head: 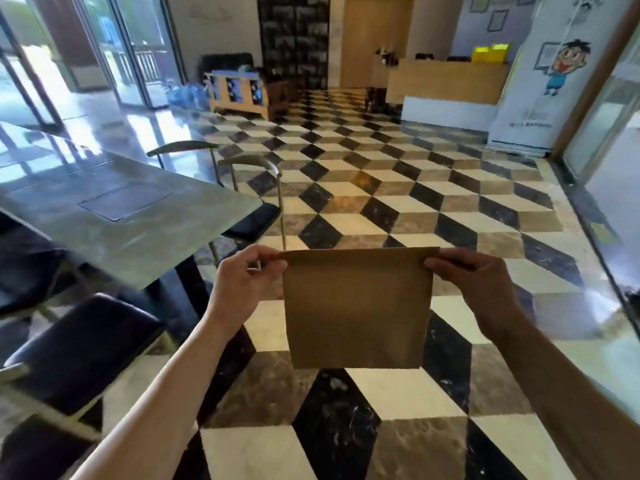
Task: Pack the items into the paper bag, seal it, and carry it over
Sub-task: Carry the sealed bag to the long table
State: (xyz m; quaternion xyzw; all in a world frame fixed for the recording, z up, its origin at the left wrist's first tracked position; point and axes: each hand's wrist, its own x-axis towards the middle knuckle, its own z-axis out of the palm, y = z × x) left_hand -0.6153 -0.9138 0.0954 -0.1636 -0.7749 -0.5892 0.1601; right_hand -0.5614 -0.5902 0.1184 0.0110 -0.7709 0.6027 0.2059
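— Paper bag (358,306) hangs in the air above the tiled floor (415,188), beside the table (131,216). Why so?

— I think it is being carried, top folded shut. Left hand (247,282) and right hand (467,278) pinch the upper corners, arms stretched forward.

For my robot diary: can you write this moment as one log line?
stage: carrying | paper bag: top folded, held up | left hand: pinches corner | right hand: pinches corner
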